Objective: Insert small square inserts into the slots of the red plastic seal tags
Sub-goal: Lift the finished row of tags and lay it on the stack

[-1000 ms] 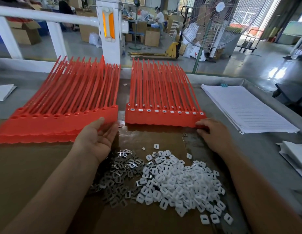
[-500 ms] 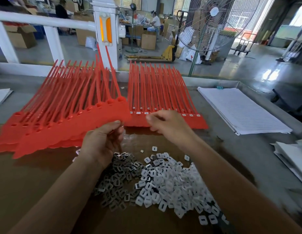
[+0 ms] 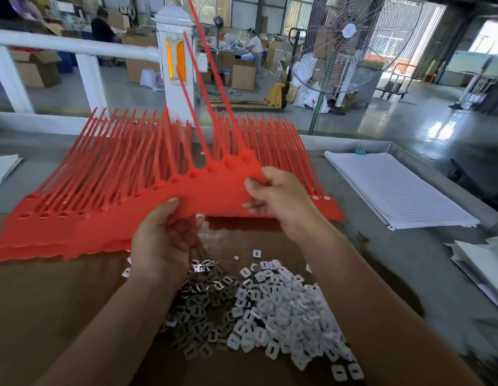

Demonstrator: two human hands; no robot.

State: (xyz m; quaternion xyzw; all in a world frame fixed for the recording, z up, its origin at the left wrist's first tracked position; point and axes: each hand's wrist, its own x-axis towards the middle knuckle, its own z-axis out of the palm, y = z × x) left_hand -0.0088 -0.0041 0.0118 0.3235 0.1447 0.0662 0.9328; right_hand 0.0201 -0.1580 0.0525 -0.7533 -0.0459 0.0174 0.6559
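A strip of red seal tags (image 3: pixel 211 188) is lifted off the table, tilted up to the right, its tails pointing away and up. My left hand (image 3: pixel 161 240) grips its lower edge from beneath, thumb on top. My right hand (image 3: pixel 281 199) pinches the strip's right end. More red tag strips (image 3: pixel 61 218) lie stacked flat at the left. Another strip (image 3: pixel 325 201), with white inserts in its slots, lies behind my right hand. On the brown cardboard (image 3: pixel 47 316) near me lie a heap of white square inserts (image 3: pixel 286 319) and a heap of grey metal inserts (image 3: pixel 203 302).
A stack of lined white paper (image 3: pixel 392 188) lies at the right, more white sheets (image 3: pixel 487 263) at the far right edge and one white sheet (image 3: pixel 2 167) at the left. A white railing (image 3: pixel 75 48) and a standing fan (image 3: pixel 339 45) stand beyond the table.
The top strip of the left stack has been lifted and carried to the right. My right hand left the right strip and took hold of the lifted strip's end.
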